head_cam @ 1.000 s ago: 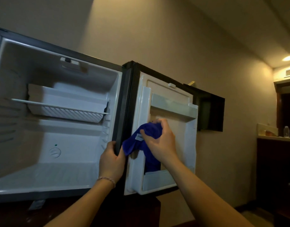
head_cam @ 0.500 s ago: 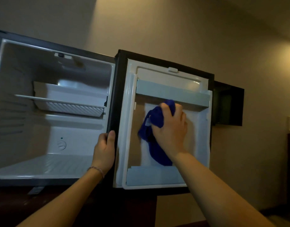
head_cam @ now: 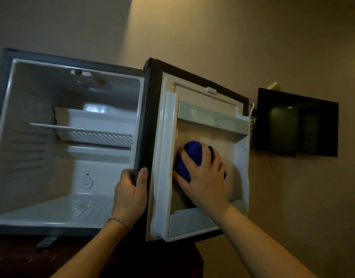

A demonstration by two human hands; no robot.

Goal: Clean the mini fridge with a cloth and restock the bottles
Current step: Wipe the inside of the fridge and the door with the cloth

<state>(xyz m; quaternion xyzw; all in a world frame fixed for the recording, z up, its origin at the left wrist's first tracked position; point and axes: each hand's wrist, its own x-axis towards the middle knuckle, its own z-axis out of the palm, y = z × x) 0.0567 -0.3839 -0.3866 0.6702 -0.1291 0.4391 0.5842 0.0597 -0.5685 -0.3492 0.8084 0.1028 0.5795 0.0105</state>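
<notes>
The mini fridge (head_cam: 42, 177) stands open, its white inside holding only a wire shelf (head_cam: 82, 131) and a small tray. Its door (head_cam: 164, 157) swings out to the right, inner side facing me, with an upper door rack (head_cam: 210, 121) and a lower one (head_cam: 192, 221). My left hand (head_cam: 130, 197) grips the door's hinge-side edge. My right hand (head_cam: 202, 177) presses a bunched blue cloth (head_cam: 192, 155) flat against the door's inner panel between the two racks. No bottles are in view.
The fridge sits on a dark wooden cabinet (head_cam: 52, 257). A black wall-mounted screen (head_cam: 297, 123) hangs just right of the door, with loose cables (head_cam: 253, 121) at its left edge. Beige walls lie behind.
My right hand has slid the cloth leftward and lower on the door panel, bunching it into a ball. My left hand keeps its hold on the door edge. The view has shifted.
</notes>
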